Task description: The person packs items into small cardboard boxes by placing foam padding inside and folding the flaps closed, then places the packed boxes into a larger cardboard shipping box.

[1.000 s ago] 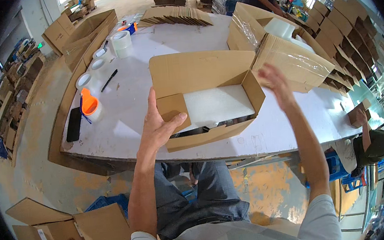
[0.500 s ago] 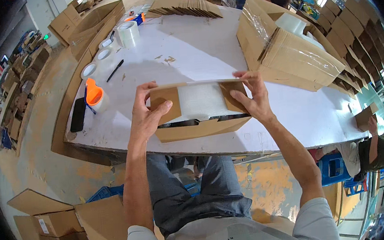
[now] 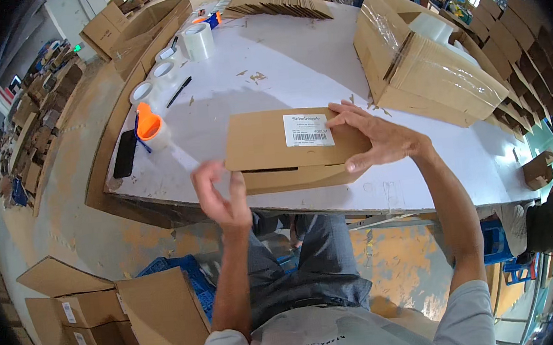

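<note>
Lid now lowered over carton, right fingers atop, left fingers alongside

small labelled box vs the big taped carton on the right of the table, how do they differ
Size: the small box is much smaller than the big carton.
Top: the small box's lid lies over it, with a dark slit along the front; the big carton is open, white things showing inside.
Surface: the small box bears a white label; the big carton shows clear tape.
Both are brown cardboard.
</note>
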Available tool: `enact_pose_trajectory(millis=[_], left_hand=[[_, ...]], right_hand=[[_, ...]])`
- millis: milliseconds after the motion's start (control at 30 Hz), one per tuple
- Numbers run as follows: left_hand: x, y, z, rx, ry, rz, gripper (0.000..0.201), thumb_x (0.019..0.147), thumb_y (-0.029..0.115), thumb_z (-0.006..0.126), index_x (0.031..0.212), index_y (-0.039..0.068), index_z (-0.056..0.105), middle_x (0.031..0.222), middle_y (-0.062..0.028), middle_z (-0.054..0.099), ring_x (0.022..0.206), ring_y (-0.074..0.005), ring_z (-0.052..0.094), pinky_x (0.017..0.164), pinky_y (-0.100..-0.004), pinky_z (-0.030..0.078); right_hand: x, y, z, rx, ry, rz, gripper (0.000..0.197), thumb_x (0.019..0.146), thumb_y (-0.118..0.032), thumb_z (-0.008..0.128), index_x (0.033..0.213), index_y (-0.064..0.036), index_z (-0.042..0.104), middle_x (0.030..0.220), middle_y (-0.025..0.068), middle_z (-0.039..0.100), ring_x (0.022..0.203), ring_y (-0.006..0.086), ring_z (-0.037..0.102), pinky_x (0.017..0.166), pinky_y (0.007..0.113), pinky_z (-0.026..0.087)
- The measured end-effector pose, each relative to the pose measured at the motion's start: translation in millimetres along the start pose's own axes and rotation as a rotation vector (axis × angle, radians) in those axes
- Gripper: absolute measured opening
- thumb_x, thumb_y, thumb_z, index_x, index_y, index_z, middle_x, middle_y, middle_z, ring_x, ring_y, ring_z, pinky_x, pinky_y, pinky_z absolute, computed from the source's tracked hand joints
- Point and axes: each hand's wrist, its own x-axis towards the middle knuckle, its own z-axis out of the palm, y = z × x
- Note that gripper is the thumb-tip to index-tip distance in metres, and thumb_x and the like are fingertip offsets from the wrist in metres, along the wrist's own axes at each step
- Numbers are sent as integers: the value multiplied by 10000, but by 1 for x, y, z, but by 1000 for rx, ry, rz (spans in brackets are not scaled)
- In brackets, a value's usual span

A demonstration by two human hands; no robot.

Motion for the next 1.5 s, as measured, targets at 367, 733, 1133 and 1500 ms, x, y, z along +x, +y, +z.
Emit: enact_pose_trajectory(millis=[367,733,1133,1500], left_hand=[[-47,50,48,-374,-519,-477,326,881,102,738,1169,-6,628,883,-37,678,772,-88,609,678,-257,492],[-52,47,15,23,-402,61,243,821,109,751,1021,-13,687,916,-111,706,835,-270,667,784,-364,534],[-3,5,18,-328,-299,-254,776,824,100,725,1490,46,330,1554,-177,282,1436,-300,313,1169,-429,301],[6,-1,23,-295,-253,-144,645,876,92,677,1443,50,373,1580,-204,278,1420,-282,355,1169,-418,307]], right_hand=[[21,3,-5,20,-152,-12,1231,519,-702,828,1543,-242,323,1605,231,172,1490,462,154,1206,602,248],[16,-13,7,-189,12,-30,1168,507,-522,849,1533,-299,337,1574,184,258,1466,417,234,1207,560,300],[19,-2,2,-62,77,-76,1011,535,-409,838,1470,-281,475,1535,177,365,1401,394,387,1161,531,380],[12,5,18,-15,189,-158,865,640,-532,806,1418,-240,564,1497,235,408,1371,423,420,1137,547,390]])
